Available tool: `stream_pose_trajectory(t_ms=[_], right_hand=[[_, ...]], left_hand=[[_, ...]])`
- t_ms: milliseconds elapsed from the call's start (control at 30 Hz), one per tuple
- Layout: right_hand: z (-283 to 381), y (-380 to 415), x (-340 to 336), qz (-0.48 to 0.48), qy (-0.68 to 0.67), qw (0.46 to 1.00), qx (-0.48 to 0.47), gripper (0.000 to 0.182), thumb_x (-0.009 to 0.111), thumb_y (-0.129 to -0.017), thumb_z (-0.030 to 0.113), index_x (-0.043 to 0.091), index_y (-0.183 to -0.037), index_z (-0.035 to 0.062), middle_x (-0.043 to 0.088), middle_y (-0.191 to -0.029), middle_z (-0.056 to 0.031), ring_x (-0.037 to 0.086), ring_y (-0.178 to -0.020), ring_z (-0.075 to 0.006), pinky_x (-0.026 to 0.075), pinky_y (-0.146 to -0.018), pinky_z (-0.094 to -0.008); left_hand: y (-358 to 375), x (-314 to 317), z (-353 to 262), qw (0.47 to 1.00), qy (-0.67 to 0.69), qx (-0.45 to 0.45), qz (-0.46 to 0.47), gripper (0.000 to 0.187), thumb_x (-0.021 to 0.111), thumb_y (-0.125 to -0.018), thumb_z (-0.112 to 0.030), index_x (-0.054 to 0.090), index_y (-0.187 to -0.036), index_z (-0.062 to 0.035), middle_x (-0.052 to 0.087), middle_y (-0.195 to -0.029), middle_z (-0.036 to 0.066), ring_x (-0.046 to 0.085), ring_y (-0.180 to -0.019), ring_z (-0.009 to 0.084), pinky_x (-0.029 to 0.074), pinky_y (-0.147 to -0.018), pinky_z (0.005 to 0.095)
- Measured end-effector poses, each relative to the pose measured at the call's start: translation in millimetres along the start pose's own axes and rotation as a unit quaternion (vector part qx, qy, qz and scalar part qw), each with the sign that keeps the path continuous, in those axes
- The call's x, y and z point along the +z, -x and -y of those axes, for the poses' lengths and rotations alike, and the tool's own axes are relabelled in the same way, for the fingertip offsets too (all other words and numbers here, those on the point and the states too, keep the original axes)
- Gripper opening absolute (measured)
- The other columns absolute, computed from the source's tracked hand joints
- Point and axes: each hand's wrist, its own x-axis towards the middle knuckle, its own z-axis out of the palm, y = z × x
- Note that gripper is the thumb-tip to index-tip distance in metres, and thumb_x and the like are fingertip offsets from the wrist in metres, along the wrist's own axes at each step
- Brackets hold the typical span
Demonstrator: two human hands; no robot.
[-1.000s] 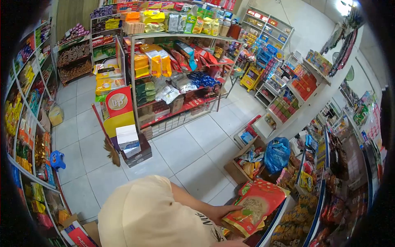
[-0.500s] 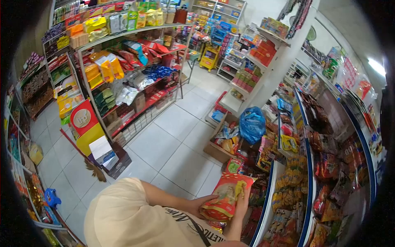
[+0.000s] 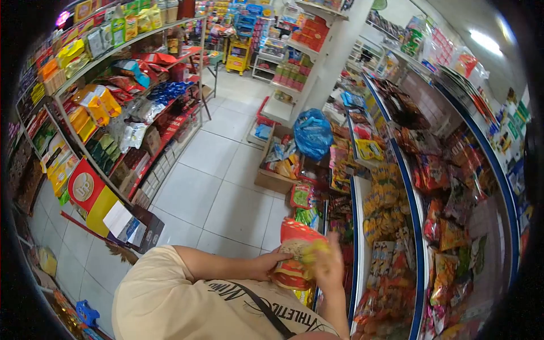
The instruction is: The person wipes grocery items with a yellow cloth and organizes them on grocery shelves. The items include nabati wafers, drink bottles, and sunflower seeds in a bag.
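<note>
A large red and gold packet (image 3: 293, 249) is held upright and slightly tilted in front of my chest. My left hand (image 3: 271, 263) grips its left edge with the fingers wrapped round it. At its right side is my right hand (image 3: 328, 262), blurred by motion, with a yellow-green crumpled item (image 3: 315, 253) between it and the packet front. Whether that item is a cloth cannot be made out. Just beyond the packet lie green packs (image 3: 307, 217) and a red and green pack (image 3: 302, 195).
Shelves of snack packets (image 3: 388, 209) stand close on my right. A cardboard box (image 3: 276, 178) and a blue plastic bag (image 3: 313, 134) are ahead. Stocked shelving (image 3: 127, 102) and a dark carton (image 3: 148, 229) are on the left, along the tiled floor (image 3: 192, 181).
The view has turned to the right, so the shelves appear further left. My right hand has shifted over the packet's right side and the yellow-green item is now raised and blurred.
</note>
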Motion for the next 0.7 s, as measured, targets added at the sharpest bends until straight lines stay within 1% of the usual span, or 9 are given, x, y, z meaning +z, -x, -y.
stream_pose_trajectory(t_ms=[33,67,167,233,367,467,500,600,700], right_hand=[[7.7,-3.1,0.2,0.136,-0.005,0.990,-0.023,0.031,0.049,-0.072,0.004,0.059,-0.102,0.0040,0.031,-0.133,-0.0257,0.035,-0.120,-0.0396,0.031,-0.098,-0.0399],[8.2,-2.0,4.4,0.155,0.032,0.987,-0.040,0.033,0.050,-0.072,0.004,0.059,-0.103,0.0051,0.033,-0.132,-0.0258,0.035,-0.120,-0.0405,0.032,-0.098,-0.0404],[-18.3,-6.0,19.0,0.215,0.074,0.973,-0.046,0.035,0.049,-0.073,0.007,0.057,-0.107,0.0065,0.037,-0.129,-0.0248,0.033,-0.120,-0.0426,0.033,-0.098,-0.0404],[-37.4,-12.7,8.5,0.192,0.118,0.974,0.014,0.033,0.047,-0.075,0.006,0.057,-0.106,0.0057,0.039,-0.128,-0.0237,0.034,-0.120,-0.0419,0.032,-0.098,-0.0400],[-113.8,-16.4,11.0,0.019,0.109,0.985,0.135,0.028,0.049,-0.076,0.004,0.057,-0.103,0.0022,0.045,-0.121,-0.0225,0.043,-0.114,-0.0348,0.036,-0.095,-0.0366],[-134.4,-6.4,16.8,0.064,0.056,0.989,0.119,0.025,0.050,-0.077,0.005,0.057,-0.101,0.0016,0.046,-0.120,-0.0220,0.045,-0.112,-0.0344,0.037,-0.093,-0.0354],[-123.7,-3.2,18.2,0.098,0.014,0.987,0.128,0.025,0.052,-0.079,0.009,0.057,-0.103,0.0053,0.047,-0.123,-0.0151,0.043,-0.115,-0.0319,0.036,-0.096,-0.0341],[-52.1,6.6,13.3,0.203,-0.141,0.969,0.034,0.025,0.053,-0.079,0.011,0.057,-0.104,0.0061,0.046,-0.124,-0.0153,0.040,-0.118,-0.0317,0.034,-0.098,-0.0354],[-46.2,13.1,15.1,0.184,-0.093,0.979,-0.002,0.021,0.052,-0.081,0.010,0.058,-0.100,0.0037,0.046,-0.124,-0.0180,0.039,-0.121,-0.0308,0.030,-0.100,-0.0375]], left_hand=[[-17.9,-26.2,3.5,0.994,0.065,-0.047,0.068,0.048,0.049,-0.087,-0.024,0.028,-0.130,-0.0197,0.046,-0.124,0.008,0.050,-0.110,0.0234,0.045,-0.090,0.0410],[-26.4,-40.8,8.7,0.978,0.131,-0.095,0.132,0.053,0.052,-0.087,-0.020,0.025,-0.131,-0.0238,0.045,-0.125,0.007,0.050,-0.110,0.0243,0.045,-0.089,0.0421],[-5.6,1.1,2.0,0.998,-0.048,-0.042,-0.006,0.053,0.049,-0.088,-0.016,0.023,-0.133,-0.0214,0.045,-0.125,0.007,0.050,-0.110,0.0234,0.044,-0.091,0.0401],[-9.8,0.2,9.0,0.994,-0.112,-0.014,-0.007,0.054,0.049,-0.088,-0.015,0.021,-0.134,-0.0178,0.044,-0.126,0.007,0.048,-0.111,0.0223,0.043,-0.092,0.0384],[4.0,23.4,8.5,0.982,-0.189,-0.026,-0.004,0.054,0.049,-0.088,-0.013,0.020,-0.133,-0.0130,0.042,-0.127,0.009,0.046,-0.114,0.0239,0.044,-0.092,0.0401],[1.1,17.3,11.1,0.980,-0.194,-0.039,-0.001,0.054,0.049,-0.088,-0.014,0.020,-0.133,-0.0143,0.042,-0.127,0.009,0.046,-0.114,0.0241,0.044,-0.092,0.0410],[2.0,21.7,8.3,0.985,-0.168,-0.041,0.001,0.054,0.049,-0.087,-0.014,0.021,-0.133,-0.0145,0.041,-0.127,0.009,0.046,-0.114,0.0241,0.044,-0.092,0.0414],[7.5,24.4,4.8,0.994,-0.095,-0.046,0.004,0.053,0.049,-0.087,-0.014,0.021,-0.133,-0.0152,0.041,-0.127,0.009,0.046,-0.113,0.0241,0.044,-0.092,0.0424],[0.2,15.9,9.3,0.995,-0.084,-0.044,-0.012,0.054,0.049,-0.086,-0.012,0.022,-0.133,-0.0149,0.042,-0.127,0.009,0.048,-0.112,0.0235,0.044,-0.091,0.0404]])
